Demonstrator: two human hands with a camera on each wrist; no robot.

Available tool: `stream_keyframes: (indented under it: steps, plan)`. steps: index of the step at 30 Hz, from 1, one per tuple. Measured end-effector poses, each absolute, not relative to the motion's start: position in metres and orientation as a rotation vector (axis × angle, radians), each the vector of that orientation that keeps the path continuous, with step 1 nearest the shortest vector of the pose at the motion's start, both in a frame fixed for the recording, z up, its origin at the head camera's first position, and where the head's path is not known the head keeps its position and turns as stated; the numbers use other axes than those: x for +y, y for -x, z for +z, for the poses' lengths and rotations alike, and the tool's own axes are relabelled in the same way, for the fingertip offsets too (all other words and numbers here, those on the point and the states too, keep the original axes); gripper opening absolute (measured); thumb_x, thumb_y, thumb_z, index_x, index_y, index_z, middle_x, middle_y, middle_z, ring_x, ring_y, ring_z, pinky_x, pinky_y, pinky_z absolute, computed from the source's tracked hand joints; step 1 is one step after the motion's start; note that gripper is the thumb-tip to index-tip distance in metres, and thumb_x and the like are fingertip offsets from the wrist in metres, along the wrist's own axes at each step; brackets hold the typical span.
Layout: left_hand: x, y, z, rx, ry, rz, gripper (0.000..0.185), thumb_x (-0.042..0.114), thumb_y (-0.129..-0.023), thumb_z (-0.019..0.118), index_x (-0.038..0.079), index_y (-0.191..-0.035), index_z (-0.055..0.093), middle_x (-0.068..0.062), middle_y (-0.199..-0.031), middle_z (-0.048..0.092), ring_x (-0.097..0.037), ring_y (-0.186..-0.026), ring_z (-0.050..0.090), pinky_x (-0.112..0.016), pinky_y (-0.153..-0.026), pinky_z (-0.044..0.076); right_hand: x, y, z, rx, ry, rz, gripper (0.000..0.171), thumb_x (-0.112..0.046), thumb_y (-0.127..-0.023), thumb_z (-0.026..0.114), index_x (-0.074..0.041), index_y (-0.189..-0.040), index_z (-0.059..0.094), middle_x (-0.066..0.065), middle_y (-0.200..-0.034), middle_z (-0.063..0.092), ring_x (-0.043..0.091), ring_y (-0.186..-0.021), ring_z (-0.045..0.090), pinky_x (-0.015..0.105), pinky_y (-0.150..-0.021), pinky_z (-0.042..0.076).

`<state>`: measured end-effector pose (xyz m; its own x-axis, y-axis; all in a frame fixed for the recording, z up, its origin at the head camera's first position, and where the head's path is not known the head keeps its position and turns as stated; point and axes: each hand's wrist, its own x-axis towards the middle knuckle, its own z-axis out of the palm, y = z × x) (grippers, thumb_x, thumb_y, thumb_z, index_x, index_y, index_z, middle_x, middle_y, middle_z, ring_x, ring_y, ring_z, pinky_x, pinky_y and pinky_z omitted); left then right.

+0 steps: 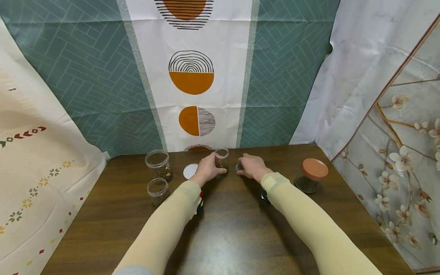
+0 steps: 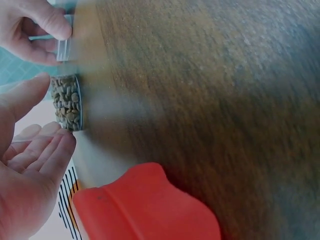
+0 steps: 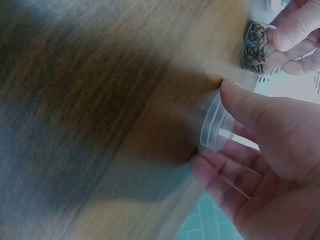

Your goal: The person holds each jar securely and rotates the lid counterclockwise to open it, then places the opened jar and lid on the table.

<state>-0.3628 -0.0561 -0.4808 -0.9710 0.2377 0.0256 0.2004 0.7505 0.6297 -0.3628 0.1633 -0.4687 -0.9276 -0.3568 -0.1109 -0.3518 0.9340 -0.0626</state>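
My left hand [image 1: 207, 169] grips a small open clear jar [image 1: 222, 162] near the back of the table, thumb on one side and fingers on the other. Brown pellets [image 2: 66, 102] fill the jar's lower part in the left wrist view. To the right of that jar, my right hand [image 1: 253, 166] holds a translucent lid [image 3: 214, 124] on edge between thumb and fingertips, low over the tabletop. A short gap separates lid and jar.
Two open clear jars, a larger one [image 1: 157, 159] and a smaller one [image 1: 158, 187], stand left with brown contents. A pale patterned disc [image 1: 190, 171] lies beside my left hand. A jar with an orange lid [image 1: 314, 169] stands right. Patterned cloth [image 1: 103, 76] hangs behind the table.
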Motion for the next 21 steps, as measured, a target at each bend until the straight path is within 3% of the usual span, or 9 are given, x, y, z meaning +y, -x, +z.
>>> stream_keyframes:
  steps: [16,21]
  plan:
    - [-0.051,0.357,-0.476,2.854,-0.377,1.076,0.054,0.022,-0.092,0.093,0.004,-0.129,0.059,-0.011,-0.117,0.072,-0.031,-0.109,0.068,-0.048,-0.099,0.055,0.172,0.367,-0.480,2.959,0.581,-0.170,0.057,-0.042,-0.104,0.079,-0.010,-0.150,0.067,0.017,-0.133,0.062,0.035,-0.115,0.066,0.052,-0.102,0.055]
    - [-0.055,0.355,-0.478,2.840,-0.339,1.137,0.069,0.022,-0.091,0.094,0.002,-0.142,0.053,-0.015,-0.125,0.070,-0.034,-0.116,0.067,-0.050,-0.103,0.054,0.171,0.363,-0.475,2.935,0.604,-0.260,0.064,-0.040,-0.104,0.079,-0.005,-0.155,0.060,0.021,-0.140,0.058,0.039,-0.121,0.064,0.053,-0.106,0.052]
